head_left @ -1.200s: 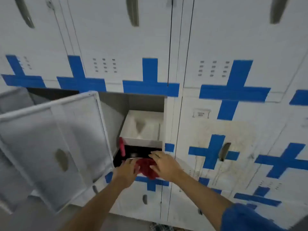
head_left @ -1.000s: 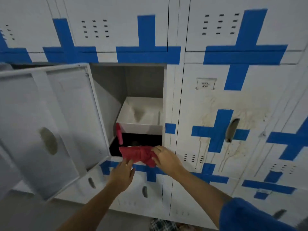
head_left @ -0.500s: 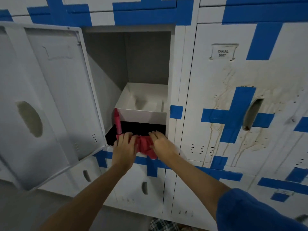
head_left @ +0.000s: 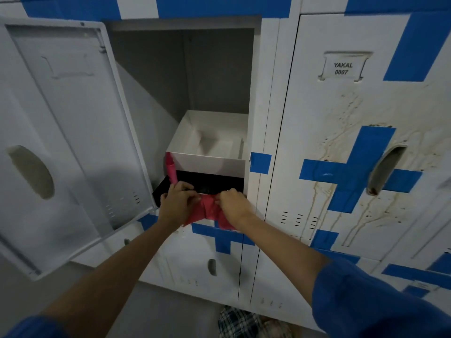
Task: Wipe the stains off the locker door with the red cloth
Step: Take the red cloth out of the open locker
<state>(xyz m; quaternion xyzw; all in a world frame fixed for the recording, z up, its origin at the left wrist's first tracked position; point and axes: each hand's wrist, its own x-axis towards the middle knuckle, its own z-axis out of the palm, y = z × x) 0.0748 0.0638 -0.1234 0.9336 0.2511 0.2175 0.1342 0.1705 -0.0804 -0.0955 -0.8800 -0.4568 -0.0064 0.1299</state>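
Head view. Both hands grip the red cloth (head_left: 207,211) at the sill of the open locker compartment (head_left: 185,76): left hand (head_left: 177,203) bunched on its left end, right hand (head_left: 233,206) pinching its right end. The cloth is soft, crumpled, sagging between them.

The stained locker door (head_left: 341,113), labelled YAKAL 0007, is shut, just right of the compartment. It is smooth painted metal with blue tape crosses, brown splatter and dried drip runs (head_left: 322,181) around the recessed handle (head_left: 385,169).

Risks, as judgement:
- A trailing corner could snag the black tray (head_left: 170,184) or knock the pink stick (head_left: 171,169) leaning by the white box (head_left: 210,162).
- The swung-out door (head_left: 70,132) crowds the left arm.
- Dried runs may smear rather than lift; rubbing could peel tape edges.
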